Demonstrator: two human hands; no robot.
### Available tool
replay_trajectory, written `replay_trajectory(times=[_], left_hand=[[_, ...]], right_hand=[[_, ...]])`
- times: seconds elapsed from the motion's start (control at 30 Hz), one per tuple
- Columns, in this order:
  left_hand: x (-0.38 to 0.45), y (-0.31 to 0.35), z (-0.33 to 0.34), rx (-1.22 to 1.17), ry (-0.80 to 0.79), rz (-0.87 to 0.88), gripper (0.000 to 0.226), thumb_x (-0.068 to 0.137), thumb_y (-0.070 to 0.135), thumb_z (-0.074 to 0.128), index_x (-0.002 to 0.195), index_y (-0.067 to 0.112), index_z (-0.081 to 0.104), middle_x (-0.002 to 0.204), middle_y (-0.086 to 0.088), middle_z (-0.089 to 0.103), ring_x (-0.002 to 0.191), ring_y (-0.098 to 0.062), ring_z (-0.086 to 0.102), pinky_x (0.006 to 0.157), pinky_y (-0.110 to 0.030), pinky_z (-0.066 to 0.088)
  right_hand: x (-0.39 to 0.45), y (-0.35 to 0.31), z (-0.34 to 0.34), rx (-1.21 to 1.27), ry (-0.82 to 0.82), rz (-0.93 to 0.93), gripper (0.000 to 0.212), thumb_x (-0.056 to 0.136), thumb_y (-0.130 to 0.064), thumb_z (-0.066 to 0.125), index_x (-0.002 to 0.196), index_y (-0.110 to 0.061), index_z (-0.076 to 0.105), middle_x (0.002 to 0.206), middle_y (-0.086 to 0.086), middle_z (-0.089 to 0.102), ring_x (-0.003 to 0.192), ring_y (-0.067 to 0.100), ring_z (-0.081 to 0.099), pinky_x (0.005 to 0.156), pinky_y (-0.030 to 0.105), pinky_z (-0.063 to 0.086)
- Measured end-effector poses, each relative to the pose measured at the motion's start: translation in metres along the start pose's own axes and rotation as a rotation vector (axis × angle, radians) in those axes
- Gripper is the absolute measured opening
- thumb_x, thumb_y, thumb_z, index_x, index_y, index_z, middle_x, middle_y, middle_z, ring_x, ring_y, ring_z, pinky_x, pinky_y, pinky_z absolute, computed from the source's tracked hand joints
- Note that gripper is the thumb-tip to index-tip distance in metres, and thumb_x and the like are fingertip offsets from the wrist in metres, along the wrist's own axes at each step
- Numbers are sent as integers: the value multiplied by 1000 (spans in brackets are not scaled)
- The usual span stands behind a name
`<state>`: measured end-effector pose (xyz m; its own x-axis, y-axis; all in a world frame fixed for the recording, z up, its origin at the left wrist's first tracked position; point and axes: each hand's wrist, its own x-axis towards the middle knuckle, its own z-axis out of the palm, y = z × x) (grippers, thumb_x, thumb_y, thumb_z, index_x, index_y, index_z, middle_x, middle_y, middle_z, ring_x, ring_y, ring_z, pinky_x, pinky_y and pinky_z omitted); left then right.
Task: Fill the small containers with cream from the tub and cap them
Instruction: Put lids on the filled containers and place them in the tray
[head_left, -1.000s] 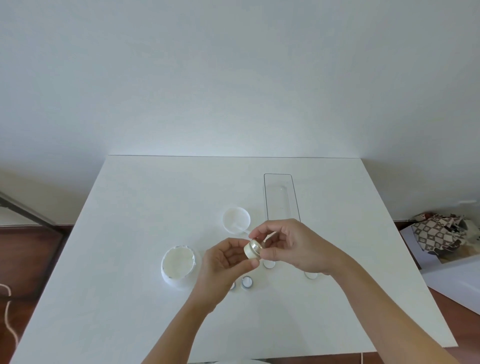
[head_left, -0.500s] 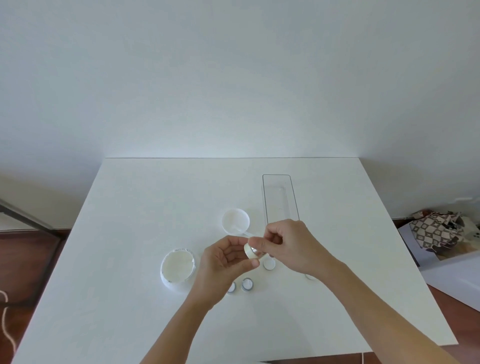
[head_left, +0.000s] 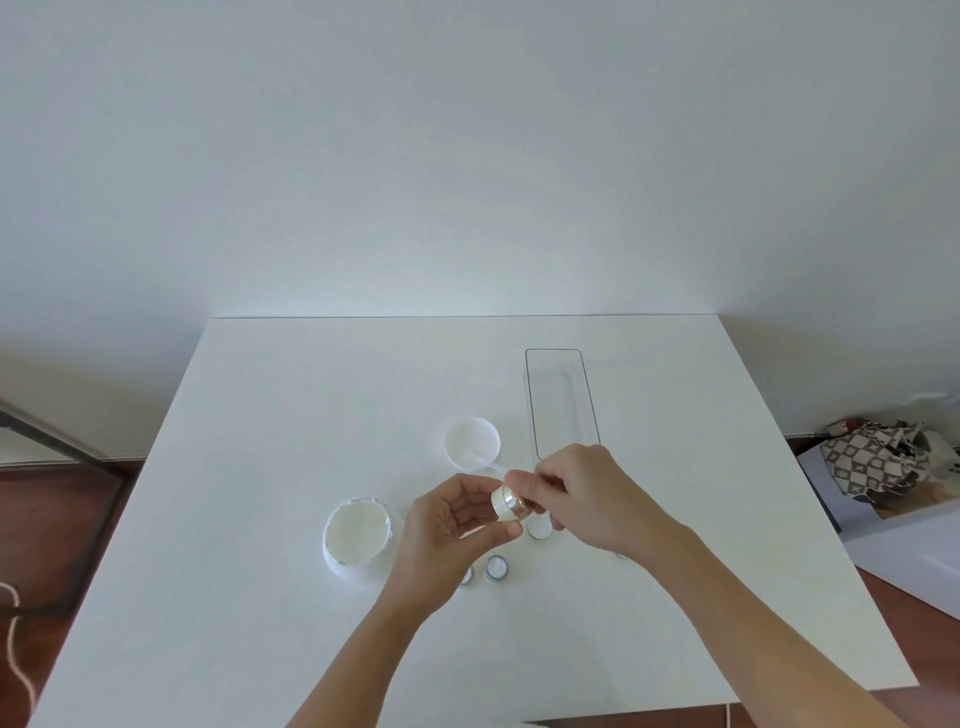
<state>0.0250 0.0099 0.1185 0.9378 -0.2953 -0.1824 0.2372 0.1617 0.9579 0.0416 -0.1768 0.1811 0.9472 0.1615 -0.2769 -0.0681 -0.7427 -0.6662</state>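
My left hand (head_left: 447, 530) grips a small cream-coloured container (head_left: 505, 505) with a silver band, tilted on its side above the table. The fingertips of my right hand (head_left: 587, 499) pinch its right end; I cannot tell whether a cap is under them. The open tub of white cream (head_left: 358, 535) stands left of my hands. Its lid (head_left: 472, 441) lies upturned behind them, with a white spatula (head_left: 480, 460) resting in it. Two small containers (head_left: 496, 567) sit on the table below my hands, one half hidden by my left wrist. A white cap (head_left: 537, 530) lies beneath my right hand.
A long clear tray (head_left: 526, 395) lies behind my right hand on the white table (head_left: 311, 415). On the floor to the right are a patterned bag (head_left: 872, 462) and a white board (head_left: 909, 561). A cord (head_left: 13, 649) lies on the floor at left.
My right hand has moved in closer over the container's end, and the container has turned in my fingers. My hands have stayed over the same spot on the table.
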Motion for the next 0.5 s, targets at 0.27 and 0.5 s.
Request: replay_trajectory(times=[0.27, 0.5], left_hand=[[0, -1, 1, 14, 23, 2, 34, 75, -4, 84, 104, 5, 70, 98, -9, 80, 95, -24, 76, 85, -28, 59], [1, -5, 2, 46, 34, 15, 33, 75, -6, 83, 104, 5, 70, 97, -9, 80, 94, -22, 76, 84, -27, 58]], right_hand=[[-6, 5, -7, 161, -64, -85, 23, 76, -46, 73, 94, -34, 69, 81, -10, 70, 63, 1, 58, 59, 16, 47], [-5, 9, 3, 90, 8, 10, 44, 78, -65, 59, 78, -22, 68, 65, 0, 67, 50, 1, 53, 48, 13, 38]])
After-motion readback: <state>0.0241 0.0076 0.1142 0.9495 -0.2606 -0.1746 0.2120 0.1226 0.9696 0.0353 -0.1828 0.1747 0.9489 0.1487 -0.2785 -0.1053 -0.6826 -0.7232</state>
